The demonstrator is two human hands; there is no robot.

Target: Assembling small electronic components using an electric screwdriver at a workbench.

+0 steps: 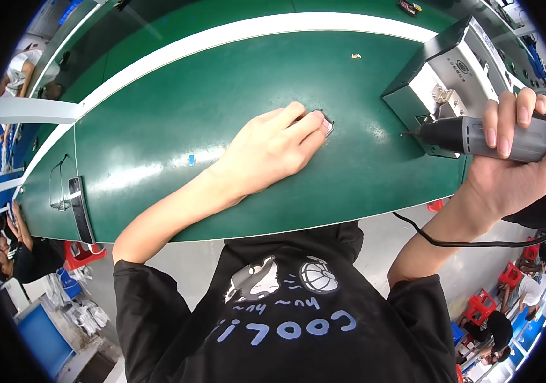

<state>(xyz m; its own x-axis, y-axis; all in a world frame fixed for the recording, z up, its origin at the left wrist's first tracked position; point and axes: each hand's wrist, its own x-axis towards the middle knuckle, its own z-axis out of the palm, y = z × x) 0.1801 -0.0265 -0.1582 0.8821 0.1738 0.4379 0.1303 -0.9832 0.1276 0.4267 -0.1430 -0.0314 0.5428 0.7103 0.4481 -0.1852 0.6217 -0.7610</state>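
My right hand (506,182) is wrapped round a grey electric screwdriver (448,135) with a black nose. The tool lies almost level, and its thin bit points left, in front of the metal outlet of a box-shaped screw feeder (413,96). Whether the bit touches the feeder or carries a screw is too small to tell. Near the middle of the green table (177,198), my left hand (276,143) has its fingers closed and pressed down on a small dark-edged piece (330,125). Most of that piece is hidden under the fingertips.
A black cable (451,243) loops under my right forearm. At the table's left lie a phone (81,209) and eyeglasses (60,185). A blue scrap (191,159) and a tan scrap (356,56) lie on the top. A white rail (254,29) borders the far side. Other people sit at both sides.
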